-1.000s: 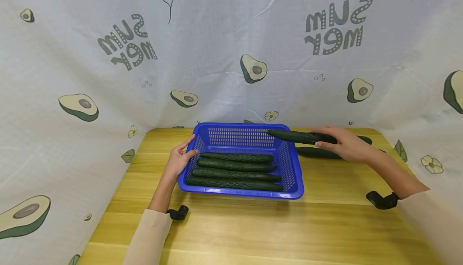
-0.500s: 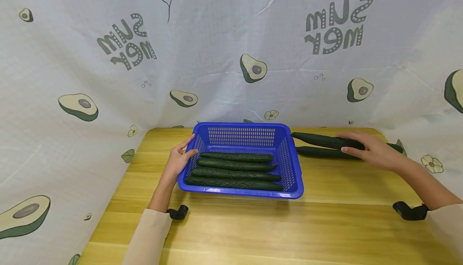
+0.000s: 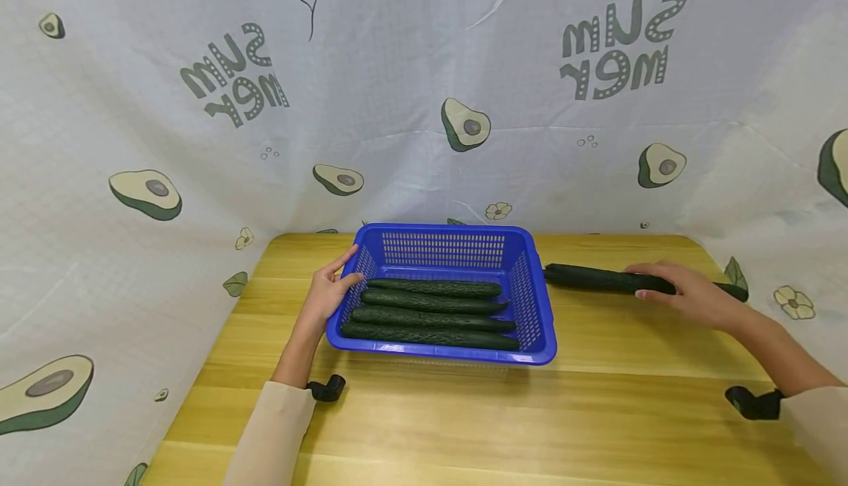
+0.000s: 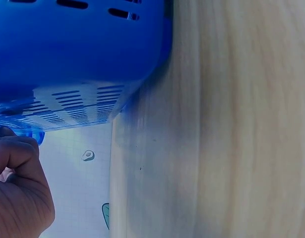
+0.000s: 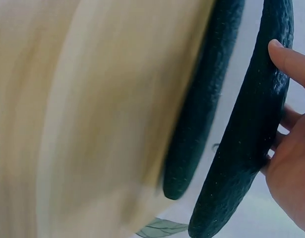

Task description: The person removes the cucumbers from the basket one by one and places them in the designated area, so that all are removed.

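Note:
A blue plastic basket (image 3: 542,302) holds several dark green cucumbers (image 3: 433,302) lying side by side. My left hand (image 3: 327,296) grips its left rim, the thumb over the inner side; in the left wrist view that hand (image 4: 21,191) is at the basket wall (image 4: 78,54). To the right of the basket, my right hand (image 3: 695,298) holds a cucumber (image 5: 244,124) between thumb and fingers. Another cucumber (image 5: 204,99) lies on the table beside it in the right wrist view, apart from the held one. From the head view the two overlap and are hard to separate.
The wooden table (image 3: 464,427) runs in front of the basket and to both sides. A white curtain (image 3: 397,103) with avocado prints hangs behind and along the sides. Each wrist wears a black camera mount (image 3: 327,389).
My right hand has carried the cucumber rightward from over the basket's right edge, then lowered it towards the one on the table. My left hand and the basket have stayed put.

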`<state>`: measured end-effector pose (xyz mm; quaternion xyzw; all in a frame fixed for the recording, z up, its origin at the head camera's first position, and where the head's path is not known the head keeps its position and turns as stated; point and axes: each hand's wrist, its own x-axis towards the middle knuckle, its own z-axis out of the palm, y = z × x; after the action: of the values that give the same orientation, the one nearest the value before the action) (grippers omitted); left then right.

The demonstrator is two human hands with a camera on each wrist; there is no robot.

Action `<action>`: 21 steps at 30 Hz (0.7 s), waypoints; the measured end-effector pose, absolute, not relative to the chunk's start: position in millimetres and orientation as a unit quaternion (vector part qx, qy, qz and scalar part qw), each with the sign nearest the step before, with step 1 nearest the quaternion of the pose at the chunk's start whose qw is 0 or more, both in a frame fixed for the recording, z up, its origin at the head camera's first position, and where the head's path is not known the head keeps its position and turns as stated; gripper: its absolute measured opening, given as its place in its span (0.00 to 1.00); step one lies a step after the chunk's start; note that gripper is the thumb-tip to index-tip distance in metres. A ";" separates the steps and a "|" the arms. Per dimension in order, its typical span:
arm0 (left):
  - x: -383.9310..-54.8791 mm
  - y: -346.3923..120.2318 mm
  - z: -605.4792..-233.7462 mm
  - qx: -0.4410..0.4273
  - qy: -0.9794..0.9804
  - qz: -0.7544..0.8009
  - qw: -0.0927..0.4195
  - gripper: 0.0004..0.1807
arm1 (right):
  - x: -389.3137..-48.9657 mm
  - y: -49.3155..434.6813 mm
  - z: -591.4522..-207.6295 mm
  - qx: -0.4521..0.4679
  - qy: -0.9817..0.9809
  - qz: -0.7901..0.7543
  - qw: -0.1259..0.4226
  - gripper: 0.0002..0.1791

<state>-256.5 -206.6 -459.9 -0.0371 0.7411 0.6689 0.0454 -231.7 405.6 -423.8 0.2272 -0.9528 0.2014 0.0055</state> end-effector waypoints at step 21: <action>-257.1 -205.7 -458.0 -0.040 0.737 0.673 0.050 0.34 | -234.3 388.4 -465.0 0.239 -0.957 0.157 0.036 0.24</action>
<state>-257.1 -205.7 -458.0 -0.0400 0.7373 0.6725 0.0497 -234.3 388.4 -465.0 0.2395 -0.9574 0.1570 0.0364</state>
